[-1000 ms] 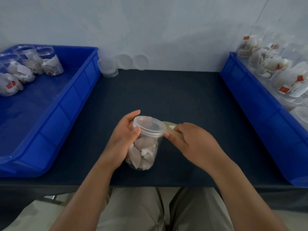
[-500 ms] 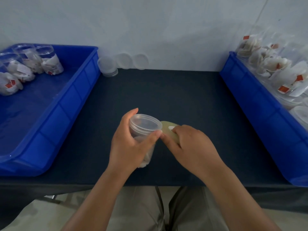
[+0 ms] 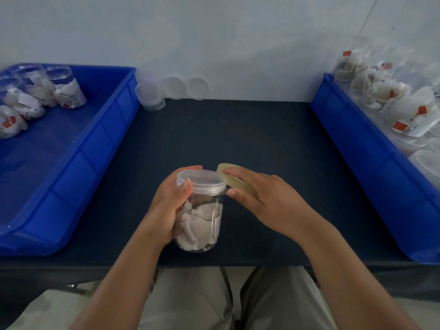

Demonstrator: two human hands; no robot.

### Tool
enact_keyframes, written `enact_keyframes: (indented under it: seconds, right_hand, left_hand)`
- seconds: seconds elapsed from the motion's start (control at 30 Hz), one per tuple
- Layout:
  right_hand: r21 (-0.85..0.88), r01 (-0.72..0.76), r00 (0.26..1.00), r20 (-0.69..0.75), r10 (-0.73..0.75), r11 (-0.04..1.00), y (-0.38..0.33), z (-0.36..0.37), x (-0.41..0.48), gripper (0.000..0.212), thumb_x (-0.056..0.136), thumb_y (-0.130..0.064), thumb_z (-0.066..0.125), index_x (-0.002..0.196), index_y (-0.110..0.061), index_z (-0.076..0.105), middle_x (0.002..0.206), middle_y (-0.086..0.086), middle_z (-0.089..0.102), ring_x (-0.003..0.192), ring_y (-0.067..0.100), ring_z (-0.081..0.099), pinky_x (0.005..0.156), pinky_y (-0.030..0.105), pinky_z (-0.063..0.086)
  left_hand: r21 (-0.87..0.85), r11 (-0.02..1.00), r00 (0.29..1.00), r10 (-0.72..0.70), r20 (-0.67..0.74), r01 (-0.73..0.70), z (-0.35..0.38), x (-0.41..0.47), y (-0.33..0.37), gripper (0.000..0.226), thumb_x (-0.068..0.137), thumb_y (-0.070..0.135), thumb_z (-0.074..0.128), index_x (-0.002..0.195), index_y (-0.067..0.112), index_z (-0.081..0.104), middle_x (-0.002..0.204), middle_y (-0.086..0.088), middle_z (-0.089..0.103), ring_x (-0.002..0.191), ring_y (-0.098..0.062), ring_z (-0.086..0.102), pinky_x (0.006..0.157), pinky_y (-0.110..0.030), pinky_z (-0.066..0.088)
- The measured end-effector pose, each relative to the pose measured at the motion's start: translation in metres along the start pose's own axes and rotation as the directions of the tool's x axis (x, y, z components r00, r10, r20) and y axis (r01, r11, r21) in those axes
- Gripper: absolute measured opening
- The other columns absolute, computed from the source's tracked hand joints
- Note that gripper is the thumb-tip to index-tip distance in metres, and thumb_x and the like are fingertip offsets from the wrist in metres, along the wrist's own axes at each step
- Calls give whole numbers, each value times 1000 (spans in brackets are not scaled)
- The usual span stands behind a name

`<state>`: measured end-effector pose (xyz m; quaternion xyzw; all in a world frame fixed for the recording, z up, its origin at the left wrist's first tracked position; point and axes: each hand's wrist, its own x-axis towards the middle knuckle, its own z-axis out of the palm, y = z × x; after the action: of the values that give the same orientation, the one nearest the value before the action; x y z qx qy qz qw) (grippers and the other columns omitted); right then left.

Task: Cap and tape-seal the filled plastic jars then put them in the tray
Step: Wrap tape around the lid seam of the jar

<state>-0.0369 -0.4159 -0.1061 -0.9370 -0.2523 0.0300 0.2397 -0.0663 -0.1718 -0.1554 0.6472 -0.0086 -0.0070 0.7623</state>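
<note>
My left hand (image 3: 166, 210), fingers curled round the capped jar (image 3: 202, 225), lower centre of frame, my right hand (image 3: 266, 198) gripping the tape roll (image 3: 240, 184) just beside its lid (image 3: 202, 180)

legible text: none
red tags (image 3: 400, 126), right tray (image 3: 357, 151): print too blurred to read
red tag (image 3: 6, 125), jars (image 3: 69, 91) in left tray (image 3: 95, 148): same, unreadable

Dark navy table (image 3: 238, 139) flush against a plain pale wall (image 3: 214, 32) (soft, even light), pale floor (image 3: 31, 310) below its front edge
</note>
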Motion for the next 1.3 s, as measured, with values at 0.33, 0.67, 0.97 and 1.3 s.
enact_keyframes:
  seconds: [0.33,0.67,0.97,1.3]
  right_hand:
    - [-82,-23,1000,-15,22,996,-15,3,-10,64,99,-79,21,156,-52,31,121,-20,65,102,4,62,78,30,51]
    - [8,-10,999,52,10,1000,-32,16,-23,62,107,-65,23,163,-39,13,155,-2,53,128,20,61,101,39,53]
    - [223,-26,995,103,4,974,-28,14,-17,56,99,-78,33,151,-67,18,96,-41,63,76,-10,61,65,17,42]
    - [163,-137,975,198,103,977,-16,-4,-10,53,88,-89,47,135,-67,37,93,-16,64,78,3,64,68,25,47]
  left_hand:
    - [333,929,987,160,22,-159,-6,-5,12,75,90,77,59,152,37,52,140,29,63,132,5,58,97,-6,46]
    - [506,847,955,264,-134,-163,11,-21,13,90,60,69,85,142,51,50,132,36,58,123,13,56,87,-10,49]
    - [142,979,987,154,-39,-147,-10,-10,5,86,73,71,85,147,36,57,131,-5,72,121,-28,71,90,-32,61]
    - [-14,998,986,67,152,-66,-16,6,-7,96,80,68,81,156,18,49,129,-23,69,117,-40,68,95,-46,59]
